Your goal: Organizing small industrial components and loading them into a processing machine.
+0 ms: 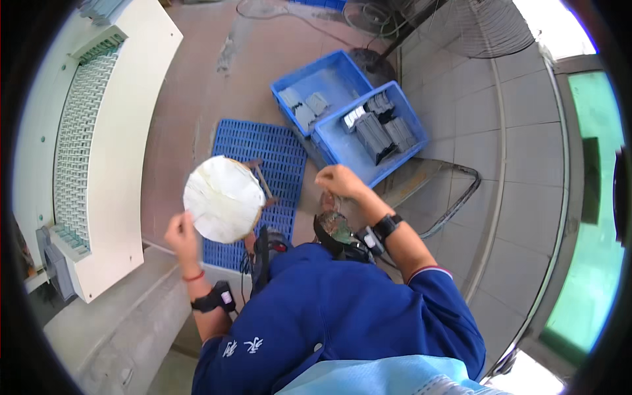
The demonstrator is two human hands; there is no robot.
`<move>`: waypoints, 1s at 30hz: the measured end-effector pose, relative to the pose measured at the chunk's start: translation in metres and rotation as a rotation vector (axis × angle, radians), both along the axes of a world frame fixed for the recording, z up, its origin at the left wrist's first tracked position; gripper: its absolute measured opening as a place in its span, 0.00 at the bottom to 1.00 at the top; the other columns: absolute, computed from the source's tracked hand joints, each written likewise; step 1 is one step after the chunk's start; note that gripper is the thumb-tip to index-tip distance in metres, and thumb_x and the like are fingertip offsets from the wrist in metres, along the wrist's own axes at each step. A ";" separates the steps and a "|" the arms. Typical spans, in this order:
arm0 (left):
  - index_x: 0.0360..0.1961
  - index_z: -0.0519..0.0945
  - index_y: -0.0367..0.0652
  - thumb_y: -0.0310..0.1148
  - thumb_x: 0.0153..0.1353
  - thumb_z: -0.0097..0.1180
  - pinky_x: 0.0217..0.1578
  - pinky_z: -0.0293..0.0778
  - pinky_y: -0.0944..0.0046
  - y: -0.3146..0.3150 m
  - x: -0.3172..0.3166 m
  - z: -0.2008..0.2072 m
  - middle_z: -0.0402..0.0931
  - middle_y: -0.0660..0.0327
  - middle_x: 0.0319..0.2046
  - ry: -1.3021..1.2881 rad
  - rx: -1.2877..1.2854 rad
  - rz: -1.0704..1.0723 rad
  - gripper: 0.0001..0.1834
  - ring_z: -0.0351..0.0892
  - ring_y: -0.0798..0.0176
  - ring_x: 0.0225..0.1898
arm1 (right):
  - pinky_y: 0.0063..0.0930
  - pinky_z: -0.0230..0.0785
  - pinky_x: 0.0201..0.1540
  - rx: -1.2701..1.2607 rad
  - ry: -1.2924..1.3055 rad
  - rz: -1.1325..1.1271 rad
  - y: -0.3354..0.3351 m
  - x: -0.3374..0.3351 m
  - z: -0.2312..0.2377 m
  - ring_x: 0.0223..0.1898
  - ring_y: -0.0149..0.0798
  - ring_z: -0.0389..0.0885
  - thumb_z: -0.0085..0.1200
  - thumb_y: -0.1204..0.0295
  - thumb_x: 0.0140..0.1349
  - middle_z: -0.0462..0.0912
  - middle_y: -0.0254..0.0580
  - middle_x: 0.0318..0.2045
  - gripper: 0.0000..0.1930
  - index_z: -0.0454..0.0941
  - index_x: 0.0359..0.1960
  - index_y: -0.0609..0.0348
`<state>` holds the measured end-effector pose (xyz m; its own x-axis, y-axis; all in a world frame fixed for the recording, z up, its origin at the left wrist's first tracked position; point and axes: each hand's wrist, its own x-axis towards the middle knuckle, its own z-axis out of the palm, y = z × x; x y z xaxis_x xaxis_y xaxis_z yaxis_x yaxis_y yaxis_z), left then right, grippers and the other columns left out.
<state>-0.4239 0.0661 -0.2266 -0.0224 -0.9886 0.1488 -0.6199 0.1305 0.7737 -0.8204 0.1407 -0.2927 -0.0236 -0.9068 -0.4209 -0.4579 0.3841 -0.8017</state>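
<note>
- Curls left hand (182,236) beside round white stool top (224,197), at its lower-left edge; cannot tell whether gripping.
- Holds right hand (340,181), fingertips bunched, near blue crate's (345,149) lower-left edge; cannot tell whether gripping.
- Has grey ribbed blocks (374,138) inside, toward crate's right edge.

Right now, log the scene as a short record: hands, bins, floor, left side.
Left hand: beside the round white top; contact unclear
Right hand: fingers curled, near the front blue bin; nothing visibly held
Bins: front partly hides rear blue bin; both hold grey parts
Floor: slatted blue mat below the white top
Left side: white machine with mesh-like bed
</note>
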 end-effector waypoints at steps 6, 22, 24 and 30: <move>0.24 0.77 0.36 0.28 0.51 0.59 0.22 0.67 0.72 0.015 -0.203 0.019 0.74 0.60 0.21 0.002 0.319 -0.585 0.06 0.71 0.69 0.20 | 0.30 0.71 0.34 0.226 -0.119 -0.121 0.004 -0.107 -0.083 0.29 0.40 0.81 0.57 0.64 0.51 0.82 0.46 0.26 0.13 0.80 0.32 0.62; 0.25 0.76 0.40 0.37 0.53 0.58 0.23 0.70 0.67 0.002 -0.328 -0.099 0.74 0.60 0.21 -0.047 0.646 -0.930 0.10 0.75 0.65 0.20 | 0.36 0.70 0.42 0.413 0.353 -0.295 0.038 -0.214 -0.265 0.37 0.50 0.79 0.58 0.58 0.48 0.81 0.50 0.30 0.17 0.81 0.33 0.59; 0.25 0.76 0.40 0.36 0.53 0.57 0.23 0.70 0.67 -0.005 -0.331 -0.105 0.75 0.59 0.22 -0.054 0.680 -0.943 0.10 0.75 0.64 0.21 | 0.36 0.70 0.42 0.432 0.370 -0.359 0.036 -0.223 -0.277 0.38 0.50 0.79 0.58 0.58 0.48 0.81 0.50 0.32 0.18 0.80 0.34 0.59; 0.24 0.75 0.41 0.39 0.55 0.56 0.25 0.71 0.64 -0.022 -0.329 -0.144 0.74 0.59 0.21 -0.034 0.738 -0.854 0.12 0.76 0.60 0.23 | 0.41 0.66 0.48 0.441 0.535 -0.669 0.034 -0.252 -0.320 0.45 0.55 0.72 0.58 0.62 0.48 0.74 0.57 0.42 0.20 0.76 0.41 0.61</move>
